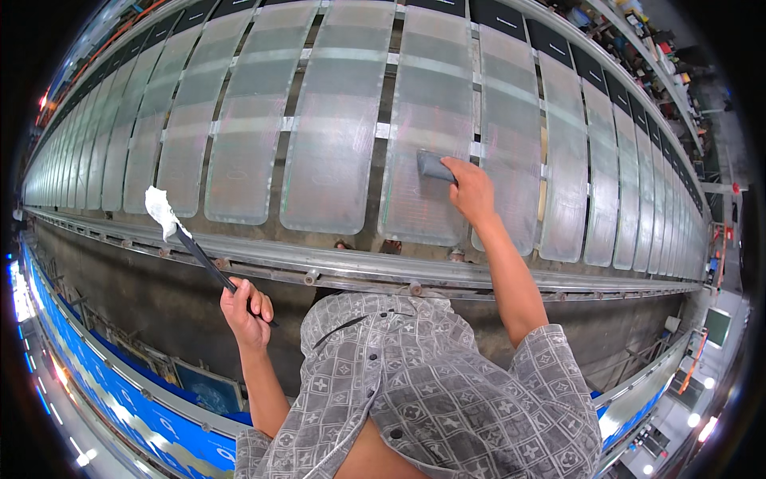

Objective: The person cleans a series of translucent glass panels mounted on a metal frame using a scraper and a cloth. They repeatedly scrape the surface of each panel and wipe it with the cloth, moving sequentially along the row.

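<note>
My left hand (246, 311) grips the black handle of a spatula-like tool (203, 258), whose raised end carries a lump of white paste (160, 209). That end is held up at the left, in line with the near ends of the panels. My right hand (473, 187) is closed on a dark grey, block-like pad (435, 166), which lies on a long translucent panel (425, 203) with rounded corners. Faint reddish lines show on this panel near the pad. Just left of it lies a similar panel (332, 143), with a gap between the two.
Many like panels lie in a long row, with black far ends (499, 18). A metal rail (359, 263) with rollers or knobs runs between my body and the row. Behind me stands another long table with a blue printed surface (149, 419). Shelving with mixed items (646, 42) is at upper right.
</note>
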A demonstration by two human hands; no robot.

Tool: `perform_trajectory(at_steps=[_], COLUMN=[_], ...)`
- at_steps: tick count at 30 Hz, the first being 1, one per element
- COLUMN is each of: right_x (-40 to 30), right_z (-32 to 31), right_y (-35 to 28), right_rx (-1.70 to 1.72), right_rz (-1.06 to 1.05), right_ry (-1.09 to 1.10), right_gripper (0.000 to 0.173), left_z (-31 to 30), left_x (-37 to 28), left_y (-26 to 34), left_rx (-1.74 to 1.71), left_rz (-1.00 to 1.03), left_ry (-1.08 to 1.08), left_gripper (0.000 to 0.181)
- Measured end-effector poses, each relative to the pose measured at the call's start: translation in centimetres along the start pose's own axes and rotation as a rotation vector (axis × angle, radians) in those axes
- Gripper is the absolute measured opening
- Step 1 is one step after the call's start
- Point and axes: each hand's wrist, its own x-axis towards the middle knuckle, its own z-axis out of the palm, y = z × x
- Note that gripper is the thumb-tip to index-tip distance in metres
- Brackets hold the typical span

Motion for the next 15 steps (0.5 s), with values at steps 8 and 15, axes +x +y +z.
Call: perform_trajectory(at_steps=[8, 15], right_x=[-7.6, -1.6], right_z=[-1.8, 0.5], right_y=[-3.1, 2.0], right_rx=[0.090, -0.012], right_rz=[0.049, -0.057], right_ry=[-0.321, 0.016], right_gripper=[0.050, 0.045], left_z=[0.1, 0.4], left_x=[-0.8, -0.7], left_y=[-0.6, -0.6], left_rx=[-0.034, -0.023], left_rz=[0.050, 0.016], left_ry=[0.037, -0.031], left_gripper=[0.014, 0.008])
